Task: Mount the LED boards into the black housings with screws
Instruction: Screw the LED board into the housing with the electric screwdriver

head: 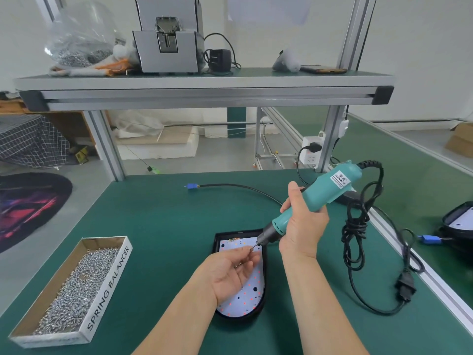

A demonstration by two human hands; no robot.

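My left grip [230, 272] pinches 1 screw [250, 248] onto the bit of the screwdriver [320, 198] grasped by my right grip [302, 226], loading it above the LED board [245, 301] seated in its black housing [215, 243].

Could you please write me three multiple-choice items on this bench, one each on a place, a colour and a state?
1. Where is the screw box relative to the housing? A on the shelf; B to its left; C to its right.
2. What colour is the screwdriver? A red; B yellow; C teal.
3. What is the right hand doing? A gripping the screwdriver; B lying flat on the table; C reaching into the box.
Key: 1 B, the box lies left of it; 2 C, its body is teal; 3 A, the fingers curl round its grip.
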